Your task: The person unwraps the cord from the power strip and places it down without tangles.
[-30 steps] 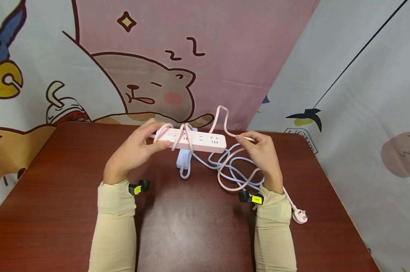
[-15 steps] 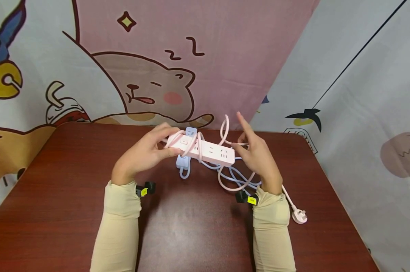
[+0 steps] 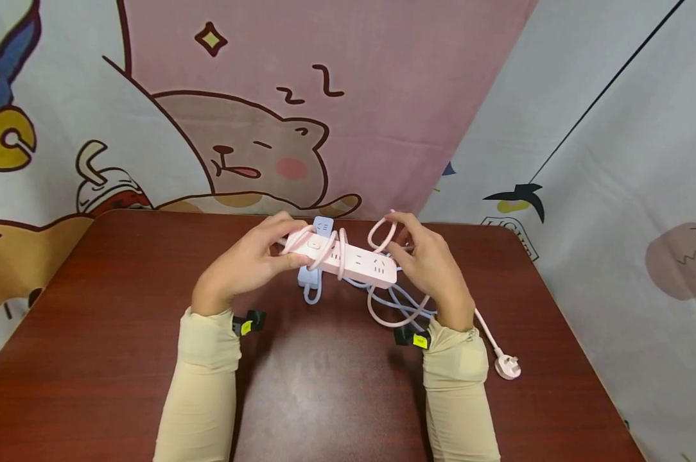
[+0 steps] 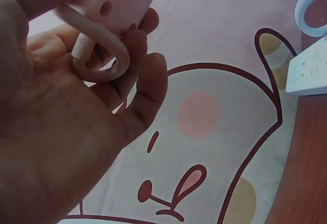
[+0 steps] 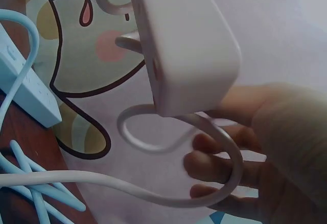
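Observation:
A pink power strip [image 3: 366,263] is held up over the table, its socket side facing me. Its pink cord [image 3: 342,255] winds around the body in a few turns. My left hand [image 3: 246,266] grips the switch end, thumb in front and fingers behind. At the other end my right hand [image 3: 437,269] holds the cord, which loops behind the strip. In the right wrist view the pink cord [image 5: 127,187] bends around across the curled fingers [image 5: 209,166]. The left wrist view shows the cord [image 4: 115,50] curving out of the strip's end beside the left palm.
A blue power strip [image 3: 309,277] lies on the brown table [image 3: 330,385] behind the pink one, its blue cord [image 5: 36,198] tangled to the right. The pink cord's plug [image 3: 507,367] rests on the table at the right. A cartoon-print curtain [image 3: 394,115] hangs behind.
The pink strip has come lower and to the right, tilting down at its right end. My right hand has moved left toward that end, its raised index finger coming down to the cord loop.

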Tool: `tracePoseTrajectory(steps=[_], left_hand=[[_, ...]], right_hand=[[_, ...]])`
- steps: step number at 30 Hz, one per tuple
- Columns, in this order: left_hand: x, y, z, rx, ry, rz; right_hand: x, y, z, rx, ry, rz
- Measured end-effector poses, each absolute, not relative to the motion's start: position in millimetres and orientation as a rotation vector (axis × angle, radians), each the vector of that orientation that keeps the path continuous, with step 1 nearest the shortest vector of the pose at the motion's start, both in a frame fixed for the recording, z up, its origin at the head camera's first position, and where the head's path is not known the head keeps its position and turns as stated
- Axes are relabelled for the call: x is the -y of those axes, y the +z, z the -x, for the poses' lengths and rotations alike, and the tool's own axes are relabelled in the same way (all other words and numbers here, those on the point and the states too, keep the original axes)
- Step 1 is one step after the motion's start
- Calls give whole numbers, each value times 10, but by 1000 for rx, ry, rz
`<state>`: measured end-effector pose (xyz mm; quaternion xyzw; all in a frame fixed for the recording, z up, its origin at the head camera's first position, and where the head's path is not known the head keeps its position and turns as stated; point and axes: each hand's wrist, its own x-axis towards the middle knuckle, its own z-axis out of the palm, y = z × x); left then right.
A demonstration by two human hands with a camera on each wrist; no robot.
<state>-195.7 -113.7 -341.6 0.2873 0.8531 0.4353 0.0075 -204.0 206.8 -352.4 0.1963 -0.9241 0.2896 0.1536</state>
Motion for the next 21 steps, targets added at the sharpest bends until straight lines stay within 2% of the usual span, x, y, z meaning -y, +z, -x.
tracePoseTrajectory(steps=[9, 21], left_hand=[[1199, -3402, 1943, -2641, 1442, -832], [1337, -3334, 1913, -2678, 1538, -863]], right_hand=[[-2051, -3532, 2024, 2413, 824, -438], [-1976, -3478, 2002, 2219, 1006, -414]])
